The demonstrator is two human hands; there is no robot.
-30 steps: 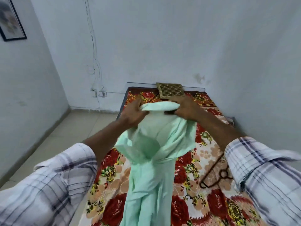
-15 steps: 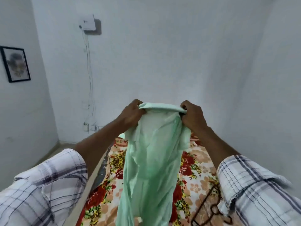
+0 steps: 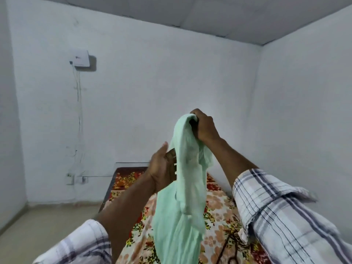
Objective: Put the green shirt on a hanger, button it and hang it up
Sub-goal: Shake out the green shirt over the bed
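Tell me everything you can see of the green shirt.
The green shirt is pale mint, thin, soft-looking cloth, bunched and creased. It hangs lengthwise in the air above the floral bedsheet, its lower end out of frame. The right hand grips its top; the left hand touches its left side lower down. No buttons show.

- Pale mint-green thin cloth shirt (image 3: 181,206): bunched, hanging in long vertical folds, its top at 12 o'clock in the grip of the right hand (image 3: 204,128).
- Thin dark hanger (image 3: 236,244): lying flat on the floral bed (image 3: 215,204) at the shirt's 5 o'clock, partly hidden.
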